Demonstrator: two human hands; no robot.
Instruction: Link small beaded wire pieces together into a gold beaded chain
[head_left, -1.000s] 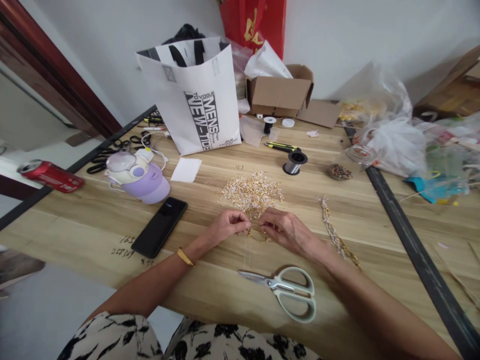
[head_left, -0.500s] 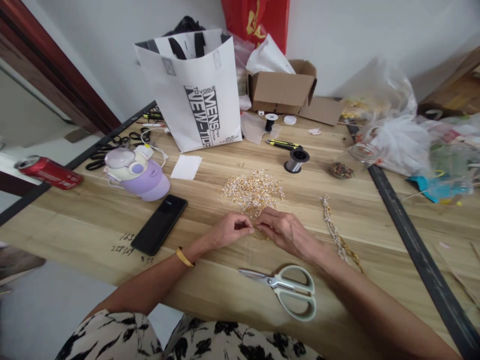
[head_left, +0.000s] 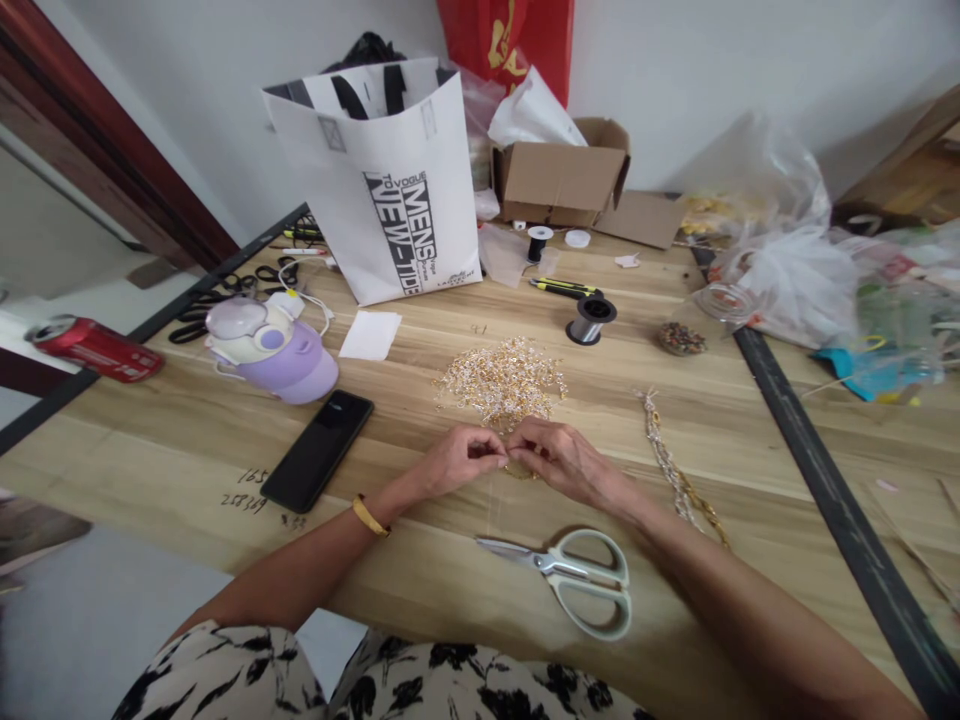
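My left hand and my right hand meet over the wooden table, thumbs and fingertips pinched close together. A thin gold chain hangs in a small curve just under the fingertips; both hands seem to grip it, though my fingers cover its ends. Right behind my hands spreads a pile of tiny gold and silver pieces. Scissors with pale handles lie in front of my right hand, blades pointing left. Beyond my right forearm rest silver and gold chain strands.
A black phone, a purple cup and a red can stand or lie on the left. Behind are a white bag, a wire spool, yellow-black cutters and a cardboard box. Plastic bags crowd the right.
My right hand has shifted slightly left, its fingertips drawn closer to my left hand. My left hand stays almost in place.
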